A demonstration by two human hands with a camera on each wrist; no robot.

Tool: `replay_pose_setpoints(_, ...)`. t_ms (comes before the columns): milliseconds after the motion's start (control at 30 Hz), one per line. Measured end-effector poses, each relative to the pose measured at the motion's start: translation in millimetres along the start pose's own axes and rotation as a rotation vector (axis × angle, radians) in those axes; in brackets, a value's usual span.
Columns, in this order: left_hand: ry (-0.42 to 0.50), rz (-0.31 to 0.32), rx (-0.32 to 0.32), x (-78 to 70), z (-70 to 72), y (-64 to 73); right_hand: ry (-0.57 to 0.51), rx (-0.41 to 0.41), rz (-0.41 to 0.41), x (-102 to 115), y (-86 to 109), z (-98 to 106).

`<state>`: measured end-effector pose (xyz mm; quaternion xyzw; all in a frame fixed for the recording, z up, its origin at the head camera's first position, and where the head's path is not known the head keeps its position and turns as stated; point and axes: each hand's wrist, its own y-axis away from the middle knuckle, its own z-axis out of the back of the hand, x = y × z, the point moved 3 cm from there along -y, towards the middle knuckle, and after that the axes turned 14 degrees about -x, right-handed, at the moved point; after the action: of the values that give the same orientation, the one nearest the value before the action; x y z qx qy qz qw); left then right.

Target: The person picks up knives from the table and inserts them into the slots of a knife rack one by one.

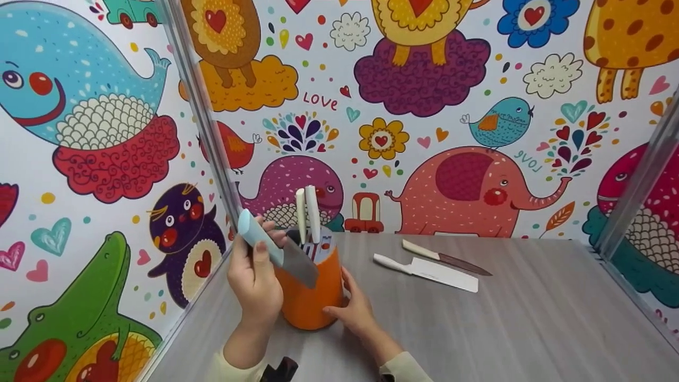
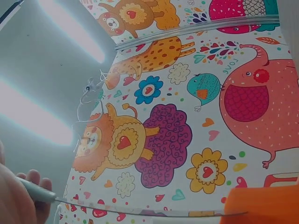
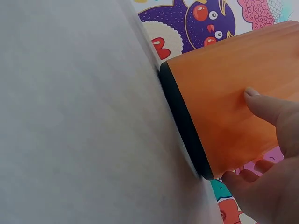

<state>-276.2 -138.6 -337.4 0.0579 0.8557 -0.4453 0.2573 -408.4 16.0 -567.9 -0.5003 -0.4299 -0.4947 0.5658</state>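
Cartoon-animal panels are enclosing a grey wood-grain counter [image 1: 509, 323] at its back, left and right edges. Toward the counter's left edge, an orange knife block [image 1: 313, 302] is standing upright, its black base [image 3: 187, 130] resting on the surface. Two handles, one cream [image 1: 301, 215] and one white [image 1: 313, 215], are sticking up from its top. On the block's left, the person's left hand [image 1: 257, 284] is holding a blue-handled knife [image 1: 297, 262], its fingers closing around the handle; the blade is slanting down across the block's front, though whether they are touching I cannot tell. The right hand [image 1: 358, 307] is gripping the block low on its right side, fingers spreading wide, thumb pressing on the orange surface. Farther right, toward the back edge, a white cleaver [image 1: 445, 275] is lying flat, and a cream-handled knife with a brownish blade [image 1: 451, 258] is lying just behind it, both pointing rightward.
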Motion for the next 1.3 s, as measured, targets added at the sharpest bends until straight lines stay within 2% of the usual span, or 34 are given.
replay_pose_setpoints(100, 0.069, 0.006, -0.043, -3.5, -3.4, -5.0, -0.010, 0.024, 0.016, -0.1, 1.2, 0.7)
replay_pose_setpoints(167, 0.073, -0.004, -0.074, -4.6, -6.4, -9.4, -0.024, 0.032, 0.031, 0.2, 1.3, 0.4)
replay_pose_setpoints(367, -0.041, -0.088, -0.117, -2.8, -18.7, -21.6, -0.062, 0.023, 0.013, -0.7, 0.1, -4.2)
replay_pose_setpoints(500, -0.101, -0.148, -0.109, 4.2, -24.9, -23.8, -0.064, 0.012, 0.007, -2.6, -0.8, -5.4)
replay_pose_setpoints(633, -0.144, -0.168, -0.082, 10.4, -27.9, -21.8, -0.064, 0.007, 0.017, -3.0, -0.9, -4.8)
replay_pose_setpoints(900, -0.194, -0.150, -0.038, 17.2, -28.1, -17.5, -0.058, 0.007, 0.050, -2.1, -1.7, -3.0)
replay_pose_setpoints(1300, -0.197, -0.094, -0.034, 31.5, -29.5, -19.0, -0.066, 0.021, 0.052, -2.3, -1.0, -1.5)
